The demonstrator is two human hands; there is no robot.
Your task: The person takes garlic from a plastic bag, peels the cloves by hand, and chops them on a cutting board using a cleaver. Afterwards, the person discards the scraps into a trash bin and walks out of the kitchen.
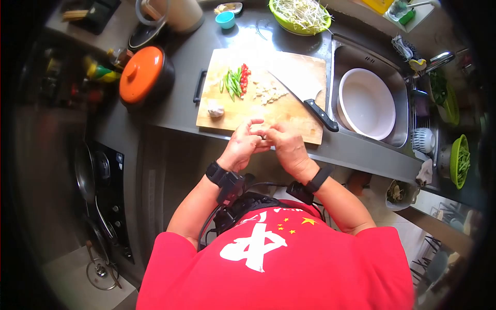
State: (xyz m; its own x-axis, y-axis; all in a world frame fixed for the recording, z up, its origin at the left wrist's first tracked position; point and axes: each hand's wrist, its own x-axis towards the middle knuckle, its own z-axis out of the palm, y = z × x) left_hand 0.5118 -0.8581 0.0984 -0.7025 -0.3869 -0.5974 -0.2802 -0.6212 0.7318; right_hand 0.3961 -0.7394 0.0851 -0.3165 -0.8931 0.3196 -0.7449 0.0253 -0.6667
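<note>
Pinch: bare left hand (243, 147) and bare right hand (290, 150) meet, narrowed together; whether they hold anything I cannot tell.
Board: rectangular wooden cutting board (240, 114), hands at its six-o'clock edge.
Garlic: whitish bulb (215, 110) at eight o'clock, pale chopped pieces (268, 93) mid-board.
Peppers: green slivers (232, 85), ten o'clock; red bits (245, 80), eleven.
Knife: black-handled steel cleaver (302, 87), two to three o'clock.
Basin: round white basin (368, 106), farther toward three.
</note>
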